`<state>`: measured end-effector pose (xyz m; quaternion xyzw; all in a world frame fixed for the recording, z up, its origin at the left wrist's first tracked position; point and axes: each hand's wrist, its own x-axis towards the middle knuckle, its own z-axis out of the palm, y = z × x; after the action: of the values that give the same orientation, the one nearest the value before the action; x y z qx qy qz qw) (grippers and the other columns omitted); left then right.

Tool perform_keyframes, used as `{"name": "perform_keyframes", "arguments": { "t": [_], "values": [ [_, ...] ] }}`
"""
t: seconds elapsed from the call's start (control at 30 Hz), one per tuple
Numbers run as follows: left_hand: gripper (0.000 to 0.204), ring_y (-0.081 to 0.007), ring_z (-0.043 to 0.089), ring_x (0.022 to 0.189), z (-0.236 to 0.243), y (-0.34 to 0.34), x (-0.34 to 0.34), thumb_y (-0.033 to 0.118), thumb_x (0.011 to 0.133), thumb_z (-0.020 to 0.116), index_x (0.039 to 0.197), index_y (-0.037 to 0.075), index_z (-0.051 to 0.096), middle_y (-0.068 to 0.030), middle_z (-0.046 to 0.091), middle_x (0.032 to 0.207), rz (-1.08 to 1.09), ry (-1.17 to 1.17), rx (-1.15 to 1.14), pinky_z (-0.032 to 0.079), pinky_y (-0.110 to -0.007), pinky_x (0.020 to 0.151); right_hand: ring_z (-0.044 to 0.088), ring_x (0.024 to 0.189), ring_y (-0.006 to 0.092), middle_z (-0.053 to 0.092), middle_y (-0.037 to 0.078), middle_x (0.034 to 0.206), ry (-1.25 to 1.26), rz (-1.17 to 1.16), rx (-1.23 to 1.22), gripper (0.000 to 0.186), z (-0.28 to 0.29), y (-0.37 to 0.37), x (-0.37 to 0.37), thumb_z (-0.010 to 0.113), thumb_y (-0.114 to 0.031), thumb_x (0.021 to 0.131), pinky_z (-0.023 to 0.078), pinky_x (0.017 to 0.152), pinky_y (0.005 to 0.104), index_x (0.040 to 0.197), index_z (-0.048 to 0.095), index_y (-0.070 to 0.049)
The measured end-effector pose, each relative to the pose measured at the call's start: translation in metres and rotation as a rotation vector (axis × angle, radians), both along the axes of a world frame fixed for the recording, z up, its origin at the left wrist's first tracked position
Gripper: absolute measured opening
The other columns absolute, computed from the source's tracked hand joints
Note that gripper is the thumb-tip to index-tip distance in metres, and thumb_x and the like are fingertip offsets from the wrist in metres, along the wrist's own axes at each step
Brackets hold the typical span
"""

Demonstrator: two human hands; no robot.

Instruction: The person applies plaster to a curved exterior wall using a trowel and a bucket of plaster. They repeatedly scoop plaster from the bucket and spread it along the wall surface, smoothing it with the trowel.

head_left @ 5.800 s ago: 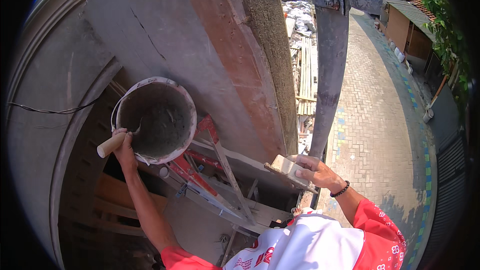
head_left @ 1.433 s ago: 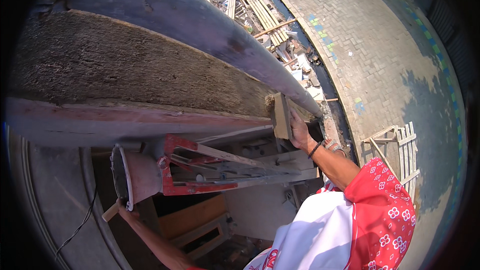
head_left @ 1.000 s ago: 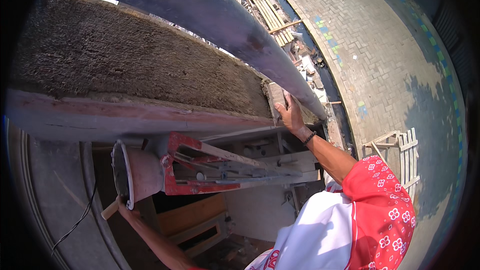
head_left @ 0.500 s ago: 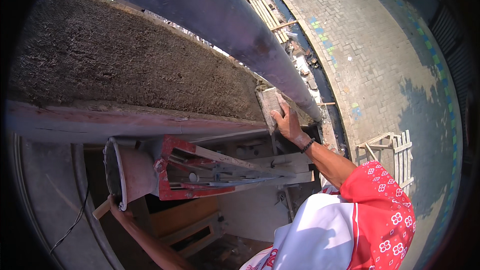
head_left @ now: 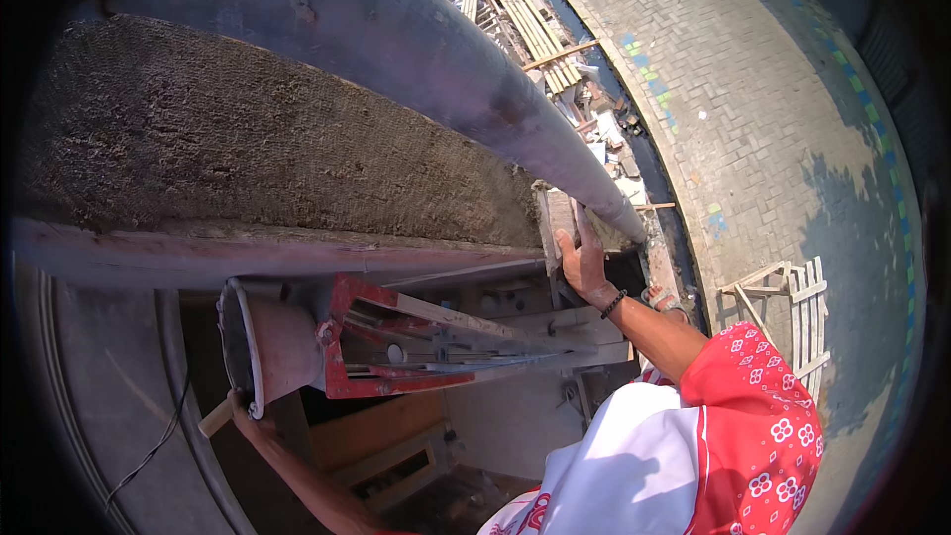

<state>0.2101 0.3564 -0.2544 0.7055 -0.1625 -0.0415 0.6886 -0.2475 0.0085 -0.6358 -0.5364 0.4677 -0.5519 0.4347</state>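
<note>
Closed on a small wooden float [head_left: 558, 217], the person's right grip [head_left: 586, 267] has its thumb on the near side and the other fingers passing round the far side, where their tips are hidden. The float stands on edge at the narrow far end of a rough, mortar-coated strip [head_left: 267, 149], just beside a thick grey pipe [head_left: 436, 54]. Whether its working face touches the mortar cannot be told, since that side is turned away. A dark beaded bracelet [head_left: 614, 304] circles the wrist.

The left grip [head_left: 249, 416] is small and in shadow at the lower rim of a mortar-smeared bucket [head_left: 284, 342]; it appears closed round a pale wooden handle [head_left: 215, 418], which juts out to the left. Whatever the handle belongs to is out of sight. The bucket shows mostly its outer wall, its mouth a thin dark oval, so its contents are hard to make out. Its base meets the red end of a ladder [head_left: 347, 376], but how it is supported is unclear. The pipe runs off at the top, and the shaded space beneath the ladder dissolves into dim shapes.
</note>
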Motion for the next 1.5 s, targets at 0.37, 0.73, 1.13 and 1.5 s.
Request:
{"name": "perform_keyframes", "arguments": {
  "t": [0.37,0.73,1.13,1.5],
  "values": [
    [0.028,-0.0192,0.061,0.092,0.001,0.012,-0.005,0.022,0.097,0.054,0.113,-0.001,0.056,-0.0065,0.06,0.099,0.03,-0.024,-0.001,0.051,-0.035,0.084,0.06,0.096,0.0449,0.064,0.028,0.1,0.177,-0.118,0.066,0.036,0.012,-0.041,0.035,0.062,-0.022,0.083,0.049,0.083,0.0487,0.109,0.061,0.004],
    [0.023,-0.0187,0.063,0.086,0.001,0.014,0.017,0.02,0.096,0.056,0.108,0.0,0.057,-0.0059,0.06,0.095,-0.004,0.017,-0.074,0.054,-0.034,0.078,0.062,0.102,0.0398,0.064,0.027,0.11,0.181,0.131,0.429,0.053,-0.061,0.004,0.008,0.059,-0.021,0.085,0.049,0.087,0.0429,0.132,0.049,0.0],
    [0.025,-0.017,0.062,0.091,0.001,-0.025,-0.021,0.021,0.096,0.058,0.111,0.0,0.057,-0.0065,0.061,0.096,0.077,0.013,-0.005,0.053,-0.033,0.079,0.057,0.109,0.0391,0.06,0.028,0.114,-0.075,-0.014,0.094,0.044,0.001,-0.068,0.04,0.056,-0.02,0.088,0.043,0.094,0.0431,0.121,0.053,0.008],
    [0.02,-0.0176,0.063,0.09,0.006,0.016,0.01,0.02,0.097,0.055,0.107,0.003,0.056,-0.0051,0.062,0.095,-0.077,0.059,-0.052,0.053,-0.035,0.083,0.055,0.117,0.0384,0.055,0.027,0.127,-0.119,0.066,0.216,0.053,-0.004,0.024,0.014,0.052,-0.019,0.093,0.044,0.097,0.0417,0.139,0.039,0.002]
  ]
}}
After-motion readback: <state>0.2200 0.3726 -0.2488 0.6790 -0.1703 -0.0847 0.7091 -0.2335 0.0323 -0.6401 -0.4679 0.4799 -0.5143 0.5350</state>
